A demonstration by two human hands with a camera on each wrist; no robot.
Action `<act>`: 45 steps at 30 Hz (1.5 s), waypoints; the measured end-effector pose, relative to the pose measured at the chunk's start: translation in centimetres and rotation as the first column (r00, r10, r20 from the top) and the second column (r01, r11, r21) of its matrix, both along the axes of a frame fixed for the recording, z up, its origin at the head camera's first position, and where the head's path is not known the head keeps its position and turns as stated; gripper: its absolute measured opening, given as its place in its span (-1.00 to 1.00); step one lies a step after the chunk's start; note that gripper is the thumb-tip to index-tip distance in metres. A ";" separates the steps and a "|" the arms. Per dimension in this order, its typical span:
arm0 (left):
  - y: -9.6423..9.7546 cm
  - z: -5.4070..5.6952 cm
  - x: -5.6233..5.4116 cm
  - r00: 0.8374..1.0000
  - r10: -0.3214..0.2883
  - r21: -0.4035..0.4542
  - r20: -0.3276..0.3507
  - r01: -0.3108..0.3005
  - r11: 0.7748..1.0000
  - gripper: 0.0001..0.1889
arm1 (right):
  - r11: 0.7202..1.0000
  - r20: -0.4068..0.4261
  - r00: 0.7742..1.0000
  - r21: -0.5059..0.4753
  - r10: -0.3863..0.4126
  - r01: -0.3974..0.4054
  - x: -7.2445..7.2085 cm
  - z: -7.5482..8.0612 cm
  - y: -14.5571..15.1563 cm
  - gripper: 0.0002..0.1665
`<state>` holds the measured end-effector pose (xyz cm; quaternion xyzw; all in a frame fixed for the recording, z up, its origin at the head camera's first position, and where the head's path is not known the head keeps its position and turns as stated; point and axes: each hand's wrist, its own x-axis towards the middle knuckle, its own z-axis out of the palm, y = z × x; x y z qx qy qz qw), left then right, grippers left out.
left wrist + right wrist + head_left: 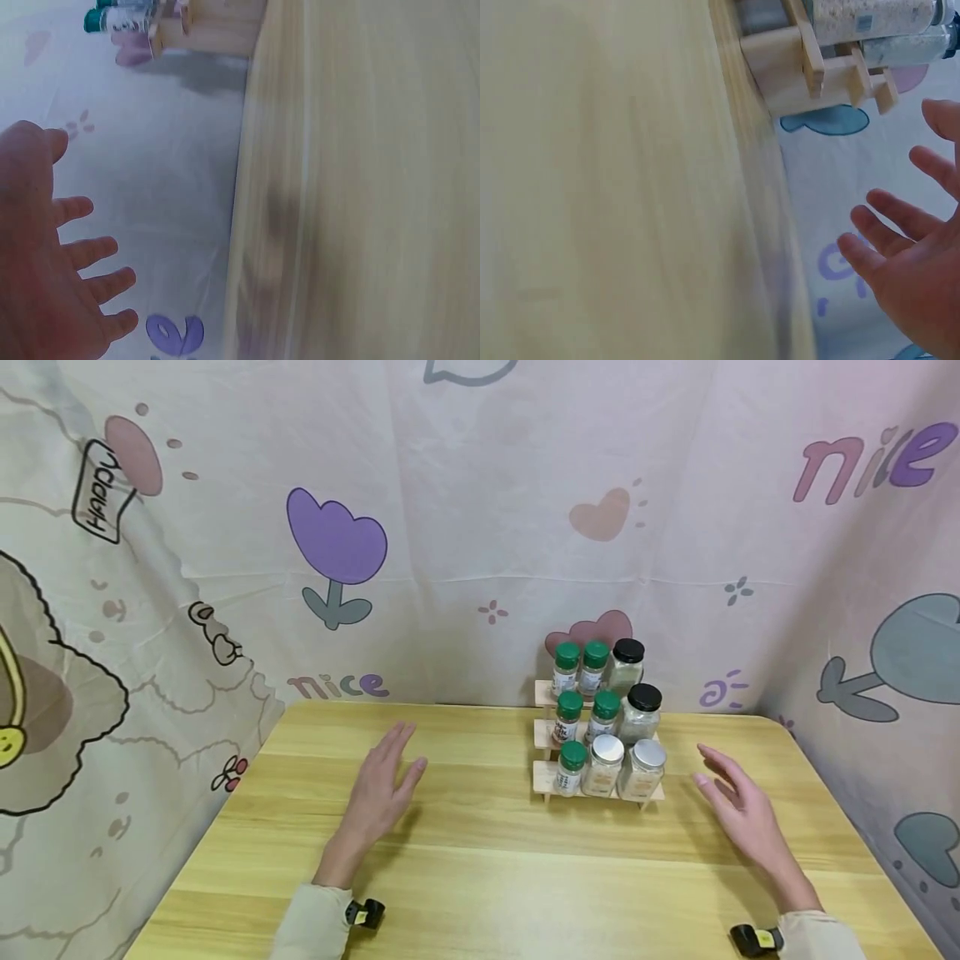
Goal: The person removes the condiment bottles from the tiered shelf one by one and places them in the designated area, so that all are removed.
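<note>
Wooden three-tier rack (543, 735) sits toward the back of the worktop (480, 877), right of centre in the head view, holding nine jars (602, 768), three per tier: two green-capped plus one black-capped on each of the top and middle tiers, one green-capped plus two silver-lidded on the bottom. Left hand (378, 789) is left of the rack, well apart from it; fingers straight, thumb out, grip apart, nothing in it. Right hand (742, 810) is right of the rack, nearer to it; fingers relaxed, grip apart, also bare. Neither touches a jar. Step, as judged: ready stage, hands free either side of the rack, no jar being handled.

Left wrist view: spread fingers, no contact; rack and green-capped jars only at the top edge, partly cut off.

Right wrist view: fingers spread, bare; rack end at the top with at least two pale-filled jars, clear of the hand. Next move, as judged, calls for reaching inward and wrapping fingers round one jar without knocking its close neighbours; right hand looks better placed for the silver-lidded end one.
</note>
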<state>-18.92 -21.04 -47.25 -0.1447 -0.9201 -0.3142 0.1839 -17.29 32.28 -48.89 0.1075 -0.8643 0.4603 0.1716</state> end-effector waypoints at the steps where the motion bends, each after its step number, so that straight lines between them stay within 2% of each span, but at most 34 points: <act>1: 0.4 0.0 0.0 1.000 -0.011 0.016 0.004 0.011 1.000 -0.37 | 1.000 0.018 1.000 -0.020 0.015 -0.014 0.0 -0.1 -0.1 -0.40; 4: 1.6 0.2 0.1 0.999 -0.050 0.066 0.011 0.049 0.997 -0.38 | 0.997 0.058 0.997 -0.043 0.060 -0.057 -0.1 -0.4 -0.5 -0.40; 9: 3.6 0.3 0.1 0.992 -0.122 0.141 0.018 0.118 0.983 -0.41 | 0.991 0.082 0.988 -0.020 0.135 -0.133 -0.5 -0.8 -1.0 -0.45; 15: 5.7 0.3 0.0 0.980 -0.196 0.225 0.026 0.186 0.957 -0.44 | 0.980 0.073 0.978 -0.050 0.196 -0.192 -0.9 -1.3 -1.6 -0.51; 20: 7.4 0.3 -0.1 0.972 -0.230 0.310 0.043 0.206 0.928 -0.46 | 0.977 0.075 0.975 -0.054 0.209 -0.206 -0.9 -1.7 -2.0 -0.52; 28: 10.7 0.4 -0.2 0.956 -0.290 0.457 0.051 0.236 0.858 -0.55 | 0.983 0.083 0.980 0.009 0.183 -0.184 -1.0 -1.9 -2.3 -0.57; 34: 13.1 0.5 0.0 0.938 -0.340 0.586 0.069 0.237 0.774 -0.61 | 0.984 0.109 0.979 0.020 0.172 -0.176 -0.8 -1.9 -2.4 -0.57; 37: 14.3 0.6 0.0 0.922 -0.378 0.632 0.080 0.246 0.735 -0.60 | 0.985 0.120 0.979 0.022 0.167 -0.171 -0.7 -1.9 -2.4 -0.57; 41: 16.0 0.7 0.0 0.902 -0.420 0.666 0.095 0.256 0.701 -0.56 | 0.987 0.126 0.979 0.024 0.157 -0.161 -0.7 -1.7 -2.4 -0.56; 45: 17.5 0.8 -0.2 0.898 -0.432 0.689 0.087 0.259 0.676 -0.53 | 0.988 0.132 0.980 0.018 0.150 -0.154 -0.8 -1.6 -2.4 -0.54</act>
